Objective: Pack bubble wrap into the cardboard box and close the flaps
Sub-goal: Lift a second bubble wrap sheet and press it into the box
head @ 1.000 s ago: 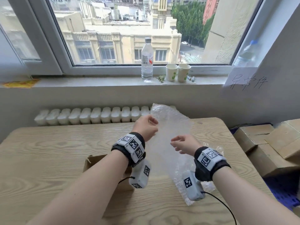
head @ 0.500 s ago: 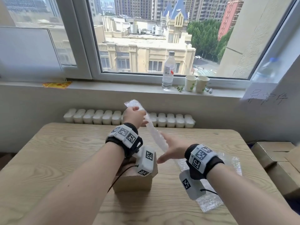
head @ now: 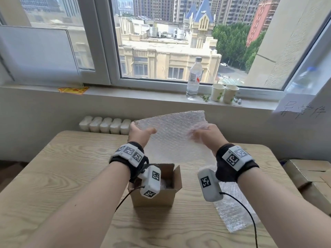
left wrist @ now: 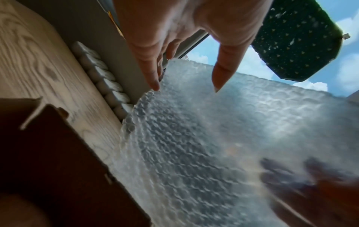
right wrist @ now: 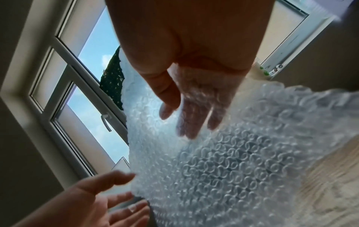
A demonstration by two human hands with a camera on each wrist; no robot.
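A clear bubble wrap sheet (head: 172,135) is spread upright in the air between my two hands, above the far half of the wooden table (head: 59,176). My left hand (head: 141,131) holds its left edge, thumb on the near face and fingers behind. My right hand (head: 206,136) holds the right edge the same way; in the right wrist view its fingers (right wrist: 194,116) show through the sheet (right wrist: 233,161). The small open cardboard box (head: 154,200) stands below my left wrist, flaps up, with some bubble wrap (head: 166,185) inside.
A second bubble wrap sheet (head: 234,213) lies flat on the table right of the box. Stacked cardboard boxes (head: 308,178) sit off the table's right edge. A water bottle (head: 193,79) and two paper cups (head: 223,93) stand on the sill.
The sheet, bunched edge-on in my left hand before, is now spread wide and flat. My right hand has taken its right edge and moved rightward; the box now shows fully.
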